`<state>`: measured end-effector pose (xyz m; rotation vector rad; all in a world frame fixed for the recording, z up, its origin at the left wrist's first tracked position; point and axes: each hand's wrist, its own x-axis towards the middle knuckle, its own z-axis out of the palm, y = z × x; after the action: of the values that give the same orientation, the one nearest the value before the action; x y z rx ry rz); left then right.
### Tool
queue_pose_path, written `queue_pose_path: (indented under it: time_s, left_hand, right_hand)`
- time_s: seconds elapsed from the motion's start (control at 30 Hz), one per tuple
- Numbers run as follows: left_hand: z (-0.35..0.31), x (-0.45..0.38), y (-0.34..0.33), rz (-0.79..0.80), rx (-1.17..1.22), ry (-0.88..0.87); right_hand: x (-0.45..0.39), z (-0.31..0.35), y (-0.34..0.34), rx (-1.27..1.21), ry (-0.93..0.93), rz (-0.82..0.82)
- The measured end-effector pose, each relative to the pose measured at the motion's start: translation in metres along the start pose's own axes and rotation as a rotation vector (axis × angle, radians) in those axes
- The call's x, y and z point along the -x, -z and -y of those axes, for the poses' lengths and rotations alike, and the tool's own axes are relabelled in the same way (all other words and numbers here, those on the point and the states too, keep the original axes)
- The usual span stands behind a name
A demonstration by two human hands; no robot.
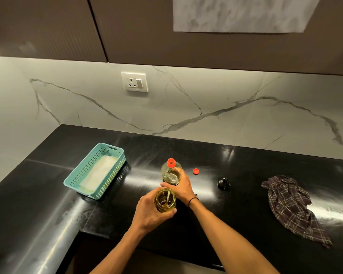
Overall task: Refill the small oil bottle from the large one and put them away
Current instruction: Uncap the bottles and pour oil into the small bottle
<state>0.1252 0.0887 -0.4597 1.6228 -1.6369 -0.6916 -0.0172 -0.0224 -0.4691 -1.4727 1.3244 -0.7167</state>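
The left hand [151, 209] is gripping the small oil bottle [166, 199] steady while the right hand [181, 187] is clasping the uncapped large oil bottle [171, 174], likely readying to pour.

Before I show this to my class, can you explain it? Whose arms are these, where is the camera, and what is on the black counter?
There is no machine: a person wears a camera on the head, looking down at both hands. The left hand grips the small oil bottle, which is open. The right hand holds the large oil bottle, uncapped, standing on the black counter. Its red cap lies beside it. A dark stopper, a checked cloth and a teal basket also lie there.
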Motion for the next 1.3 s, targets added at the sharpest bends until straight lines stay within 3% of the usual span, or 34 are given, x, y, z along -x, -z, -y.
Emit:
queue_pose_path:
  time_s: [0.43, 0.8, 1.0, 1.3]
  left_hand:
    - [0.013, -0.009, 0.053, -0.058, -0.005, -0.026]
    - [0.001, -0.049, 0.074, -0.047, -0.019, -0.100]
    - [-0.019, -0.067, 0.065, 0.030, 0.008, -0.126]
    - [-0.043, -0.097, 0.050, 0.086, 0.060, -0.169]
  right_hand:
    - [0.013, 0.015, 0.010, -0.045, 0.023, -0.098]
    - [0.046, 0.035, 0.067, 0.069, 0.181, -0.314]
    - [0.052, 0.064, 0.099, 0.264, 0.322, -0.357]
    - [0.067, 0.100, 0.134, 0.840, 0.332, -0.384]
